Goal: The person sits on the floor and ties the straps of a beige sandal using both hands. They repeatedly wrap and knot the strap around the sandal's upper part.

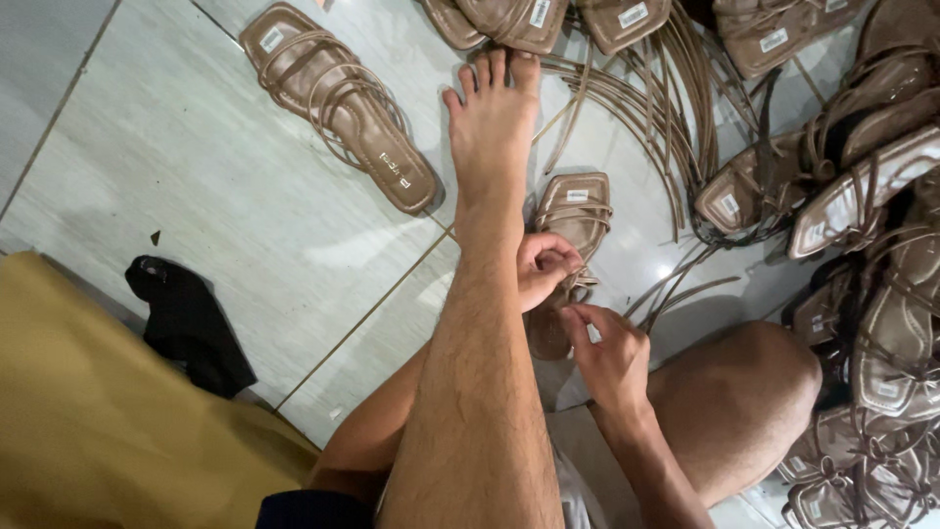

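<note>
Head view, looking down at a tiled floor (225, 186).

Both hands are at one tan sandal (571, 220) lying just right of centre, beside the outstretched leg (485, 323). The left hand (540, 266) is curled, fingers pressed together over the straps at the sandal's middle; the leg hides part of it, so I cannot tell exactly which strap it grips. The right hand (609, 355), at 5 o'clock from the sandal, pinches something thin between thumb and forefinger, apparently a strap end near the heel.

Progress, as I judge it: this sandal is mid-way. Its toe end already carries crossed straps, but the heel end is covered by the hands, so I read the strapping there as unfinished. One finished-looking sandal (338, 103) lies alone at 10 o'clock. Loose tan straps (656, 108) fan across the floor at 1 o'clock, unused. A heap of sandals (862, 245) fills 3 o'clock; whether they are done I cannot tell.

Look of the sandal in hand: square toe, glossy tan insole with a small pale label near the toe, thin matching straps.

Also noted: black cloth (186, 323) at 9 o'clock, yellow fabric (108, 421) at 8 o'clock.
</note>
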